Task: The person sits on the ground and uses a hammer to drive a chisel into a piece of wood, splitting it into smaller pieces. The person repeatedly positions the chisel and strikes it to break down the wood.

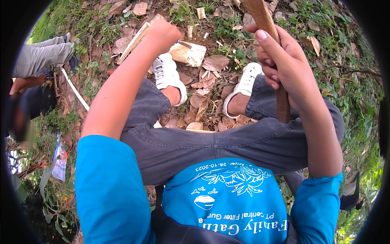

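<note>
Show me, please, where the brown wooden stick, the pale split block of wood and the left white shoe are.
brown wooden stick [283, 106]: head view, on the lower shaft below the right hand.
pale split block of wood [187, 53]: head view, on its light top face.
left white shoe [165, 72]: head view, on the laces.

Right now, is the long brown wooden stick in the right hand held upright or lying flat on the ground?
Held up, off the ground: the right hand wraps its fingers around the long brown wooden stick, above the knee.
</note>
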Tool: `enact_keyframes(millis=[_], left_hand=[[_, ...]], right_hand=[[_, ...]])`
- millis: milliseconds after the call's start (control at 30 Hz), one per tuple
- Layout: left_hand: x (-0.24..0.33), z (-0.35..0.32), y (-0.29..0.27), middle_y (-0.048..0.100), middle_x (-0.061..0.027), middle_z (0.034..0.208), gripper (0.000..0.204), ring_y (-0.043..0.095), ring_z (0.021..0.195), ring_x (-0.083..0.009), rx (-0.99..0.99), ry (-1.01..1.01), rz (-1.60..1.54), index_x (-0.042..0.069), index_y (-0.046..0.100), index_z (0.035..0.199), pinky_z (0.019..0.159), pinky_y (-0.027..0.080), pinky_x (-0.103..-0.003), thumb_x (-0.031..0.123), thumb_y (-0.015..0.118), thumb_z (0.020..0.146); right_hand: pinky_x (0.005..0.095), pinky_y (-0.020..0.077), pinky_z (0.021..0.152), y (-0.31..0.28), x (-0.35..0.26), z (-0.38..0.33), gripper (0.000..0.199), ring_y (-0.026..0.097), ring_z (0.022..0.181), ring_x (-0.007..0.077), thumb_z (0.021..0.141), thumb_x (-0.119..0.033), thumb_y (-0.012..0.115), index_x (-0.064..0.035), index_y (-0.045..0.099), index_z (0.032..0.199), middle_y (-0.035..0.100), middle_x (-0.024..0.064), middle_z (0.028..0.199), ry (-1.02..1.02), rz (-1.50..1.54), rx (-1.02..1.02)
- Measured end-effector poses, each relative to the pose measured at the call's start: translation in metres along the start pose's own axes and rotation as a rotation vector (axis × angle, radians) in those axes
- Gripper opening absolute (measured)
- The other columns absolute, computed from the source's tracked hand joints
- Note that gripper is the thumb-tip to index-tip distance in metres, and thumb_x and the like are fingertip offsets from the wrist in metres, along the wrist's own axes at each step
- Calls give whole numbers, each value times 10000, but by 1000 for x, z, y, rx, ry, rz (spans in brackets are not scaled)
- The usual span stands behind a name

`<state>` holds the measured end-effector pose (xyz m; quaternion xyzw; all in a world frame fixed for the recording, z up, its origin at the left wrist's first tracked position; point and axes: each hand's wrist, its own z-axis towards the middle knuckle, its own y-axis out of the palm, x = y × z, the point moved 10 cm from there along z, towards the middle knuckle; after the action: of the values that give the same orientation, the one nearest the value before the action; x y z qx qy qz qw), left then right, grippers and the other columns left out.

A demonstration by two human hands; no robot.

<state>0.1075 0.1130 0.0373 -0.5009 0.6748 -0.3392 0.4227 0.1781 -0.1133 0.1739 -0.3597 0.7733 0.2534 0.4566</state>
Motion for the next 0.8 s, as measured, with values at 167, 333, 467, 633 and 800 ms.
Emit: enact_keyframes(millis=[167,333,467,633,800], left_hand=[[-36,-43,117,727,-162,900,294,709,849,-367,-184,-164,-262,98,710,985,773,565,-488,379,641,931],[-40,-26,100,721,-156,879,272,706,871,-370,-176,-89,-281,91,701,994,777,564,-482,349,670,916],[-32,-12,18,714,-141,836,196,705,826,-360,189,89,-550,56,691,983,774,570,-458,214,712,870],[-25,-1,-21,747,-134,921,208,736,827,-277,261,14,-968,48,711,990,766,585,-368,157,737,814],[-30,-11,18,741,-88,927,303,725,921,-172,502,-77,-1482,35,649,1131,813,554,-309,284,708,969]], right_hand=[[173,332,427,7,-2,3,358,366,520,-17,1044,-328,568,-55,567,1276,435,-73,736,8,-4,-3],[158,293,402,15,1,8,363,319,484,-28,1064,-318,542,-54,537,1314,385,-85,714,43,-87,18],[158,297,420,22,-12,12,361,324,496,-25,1062,-313,545,-74,545,1332,379,-90,716,-9,-177,3],[185,335,453,26,-12,8,362,386,524,-8,1026,-333,578,-82,587,1286,440,-82,710,1,-207,-24],[159,302,425,29,-12,2,350,318,503,-30,1054,-308,556,-83,559,1322,376,-94,712,-39,-207,-11]])
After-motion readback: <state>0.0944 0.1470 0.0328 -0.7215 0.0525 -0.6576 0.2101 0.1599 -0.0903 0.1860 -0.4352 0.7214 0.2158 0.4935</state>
